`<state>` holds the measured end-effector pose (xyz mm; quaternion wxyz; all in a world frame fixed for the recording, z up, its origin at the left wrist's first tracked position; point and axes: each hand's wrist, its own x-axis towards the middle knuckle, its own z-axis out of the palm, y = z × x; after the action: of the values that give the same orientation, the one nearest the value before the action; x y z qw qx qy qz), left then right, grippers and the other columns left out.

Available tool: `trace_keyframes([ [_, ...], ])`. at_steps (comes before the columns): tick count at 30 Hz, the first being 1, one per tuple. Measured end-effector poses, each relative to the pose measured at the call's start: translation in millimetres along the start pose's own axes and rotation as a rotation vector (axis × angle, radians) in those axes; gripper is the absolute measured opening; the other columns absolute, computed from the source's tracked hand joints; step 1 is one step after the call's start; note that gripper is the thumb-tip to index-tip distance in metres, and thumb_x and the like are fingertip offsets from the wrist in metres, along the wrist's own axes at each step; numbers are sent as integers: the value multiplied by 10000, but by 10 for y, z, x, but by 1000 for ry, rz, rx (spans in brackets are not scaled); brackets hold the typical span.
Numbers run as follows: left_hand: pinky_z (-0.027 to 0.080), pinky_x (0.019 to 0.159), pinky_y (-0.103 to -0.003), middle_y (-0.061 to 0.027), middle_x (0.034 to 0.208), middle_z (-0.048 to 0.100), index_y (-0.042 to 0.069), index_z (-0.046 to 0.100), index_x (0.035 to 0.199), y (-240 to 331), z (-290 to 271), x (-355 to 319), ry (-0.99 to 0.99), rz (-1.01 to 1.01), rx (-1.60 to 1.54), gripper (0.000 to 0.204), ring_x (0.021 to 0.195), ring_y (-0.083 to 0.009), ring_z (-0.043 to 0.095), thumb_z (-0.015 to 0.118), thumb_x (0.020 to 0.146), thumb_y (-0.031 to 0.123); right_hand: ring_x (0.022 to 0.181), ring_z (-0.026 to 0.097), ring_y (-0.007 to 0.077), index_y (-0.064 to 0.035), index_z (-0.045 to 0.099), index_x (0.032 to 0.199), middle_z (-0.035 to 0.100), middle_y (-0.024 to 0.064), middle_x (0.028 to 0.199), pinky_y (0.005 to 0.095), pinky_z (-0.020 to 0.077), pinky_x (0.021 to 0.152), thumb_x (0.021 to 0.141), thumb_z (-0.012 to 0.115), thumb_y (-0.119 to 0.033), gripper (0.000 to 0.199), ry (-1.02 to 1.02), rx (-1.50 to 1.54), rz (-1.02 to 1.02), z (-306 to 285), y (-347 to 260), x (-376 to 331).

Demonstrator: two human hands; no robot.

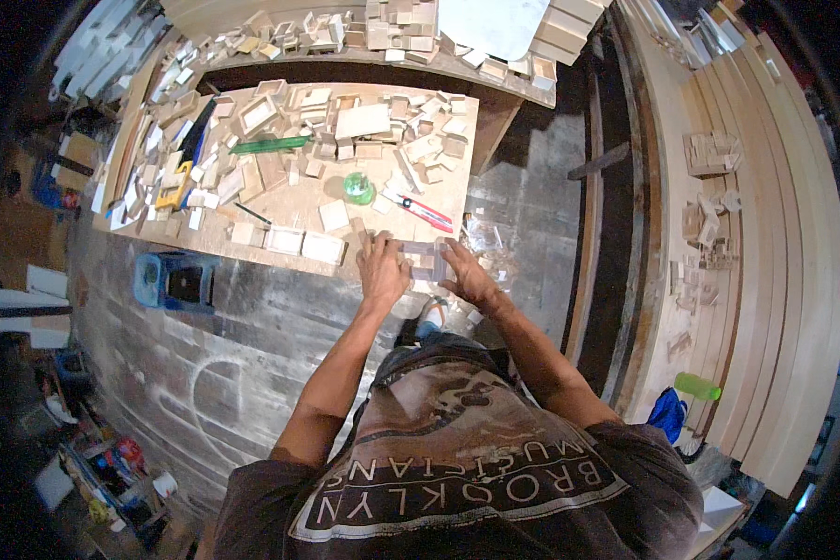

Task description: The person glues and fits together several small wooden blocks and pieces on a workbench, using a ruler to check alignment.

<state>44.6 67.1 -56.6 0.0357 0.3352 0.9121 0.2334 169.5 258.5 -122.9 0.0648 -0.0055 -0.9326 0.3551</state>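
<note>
My left hand (pixel 383 268) and my right hand (pixel 467 273) meet at the near right corner of the workbench (pixel 299 201). Between them, gripped by the fingers of both, is a small wooden frame-like piece (pixel 421 259); its exact shape is partly hidden by the fingertips. Beyond the hands lies a red cutter knife (pixel 427 213). A round clear green container (pixel 358 189) stands farther back. Left of my left hand, along the near edge, sit a small open wooden box (pixel 285 240) and a pale wooden block (pixel 323 247).
Many small wooden boxes and offcuts cover the bench's far side, with a green strip (pixel 271 145) and a yellow-handled saw (pixel 173 187). A blue stool (pixel 173 282) stands on the floor at left. Long boards (pixel 756 233) are stacked at right.
</note>
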Motion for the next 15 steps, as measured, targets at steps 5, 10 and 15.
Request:
trace_keyframes([
  [5, 398, 1058, -491, -53, 1280, 611, 99, 683, 1216, 110, 65, 352, -249, 228, -49, 465, 1280, -306, 477, 781, 762, 101, 1403, 406, 447, 37, 478, 1398, 370, 278, 1536, 450, 379, 1176, 713, 873, -141, 810, -112, -23, 116, -98, -111, 20],
  [10, 433, 1020, -484, -72, 1222, 640, 94, 719, 1167, 123, 257, 576, -442, 301, -13, 414, 1223, -308, 517, 762, 756, 75, 1415, 395, 440, 36, 469, 1420, 355, 271, 1556, 453, 363, 1183, 739, 867, -164, 814, -141, -35, 151, -105, -124, 35],
  [15, 440, 1017, -490, -109, 1165, 658, 68, 737, 1099, 92, 323, 679, -510, 270, -40, 350, 1187, -338, 546, 733, 749, 46, 1406, 408, 439, 22, 494, 1390, 386, 267, 1534, 467, 384, 1169, 744, 860, -117, 755, -107, -22, 148, -150, -206, 36],
])
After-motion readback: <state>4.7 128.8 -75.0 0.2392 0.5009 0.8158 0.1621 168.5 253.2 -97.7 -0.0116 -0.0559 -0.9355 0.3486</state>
